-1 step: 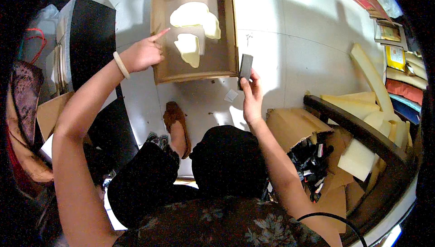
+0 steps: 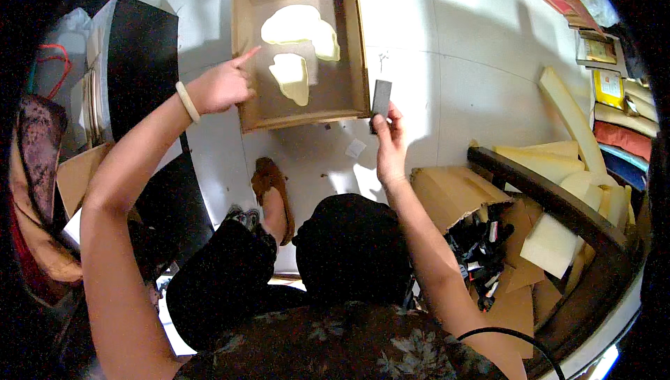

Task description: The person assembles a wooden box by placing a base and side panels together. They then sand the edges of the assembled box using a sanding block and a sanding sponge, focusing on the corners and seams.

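A shallow open cardboard box point(image 2: 241, 111) is in front of me at the top of the view. Inside lie pale cream, irregular flat pieces: a curved one point(image 2: 293, 25) toward the far side and a pointed one point(image 2: 290, 78) nearer me. My left hand point(image 2: 222, 88) is closed at the box's left wall. Its index finger stretches over the rim toward the pieces, and the other fingers are bent. My right hand point(image 2: 391, 139) grips a slim dark grey rectangular block point(image 2: 382, 95) beside the box's near right corner. The ends of its fingers are partly hidden behind the block.
A torn cardboard carton point(image 2: 447, 191) with dark items stands at my right, beside a dark wooden bar point(image 2: 544, 195) and yellowish foam pieces point(image 2: 572, 118). Stacked packets point(image 2: 618, 139) line the far right. A black cabinet point(image 2: 143, 38) is on the left. A paper scrap point(image 2: 355, 147) lies on the tiled floor.
The box has turned and shifted very slightly. The grey block and my right hand have moved a little to the right with its near corner. My left hand has barely moved.
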{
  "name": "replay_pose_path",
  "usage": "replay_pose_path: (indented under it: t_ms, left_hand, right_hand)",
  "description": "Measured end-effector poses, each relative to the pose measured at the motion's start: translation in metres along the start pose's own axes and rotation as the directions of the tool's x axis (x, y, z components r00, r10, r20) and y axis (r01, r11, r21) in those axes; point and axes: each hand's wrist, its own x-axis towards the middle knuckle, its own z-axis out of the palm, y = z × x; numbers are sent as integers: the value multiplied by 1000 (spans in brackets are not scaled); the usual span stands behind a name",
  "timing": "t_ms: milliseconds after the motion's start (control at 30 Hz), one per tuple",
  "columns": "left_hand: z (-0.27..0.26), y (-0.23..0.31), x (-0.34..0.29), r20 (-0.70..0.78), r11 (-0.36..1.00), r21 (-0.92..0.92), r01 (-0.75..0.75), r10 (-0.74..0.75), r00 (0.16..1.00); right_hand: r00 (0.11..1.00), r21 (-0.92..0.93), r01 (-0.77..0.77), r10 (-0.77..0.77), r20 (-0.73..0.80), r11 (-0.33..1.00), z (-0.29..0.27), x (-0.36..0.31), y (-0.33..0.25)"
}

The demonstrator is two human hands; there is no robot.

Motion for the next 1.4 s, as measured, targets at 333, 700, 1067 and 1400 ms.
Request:
replay_pose_path:
  t_ms: [333,700,1067,1400]
  left_hand:
    - [7,101,116,-291,958,-225,176,-238,927]
    - [-37,112,223,-162,762,-589,269,-438,884]
    - [-40,97,226,-184,719,-646,255,-471,863]
    - [-46,92,221,14,698,-608,377,-466,885]
  right_hand:
    - [952,-13,-29,24,-305,999,-47,101,-36]
    - [990,-232,112,-128,-57,966,-20,207,-59]
    - [945,-414,294,-328,-12,861,-63,123,6]
    - [919,-509,360,-390,52,782,-52,109,-5]
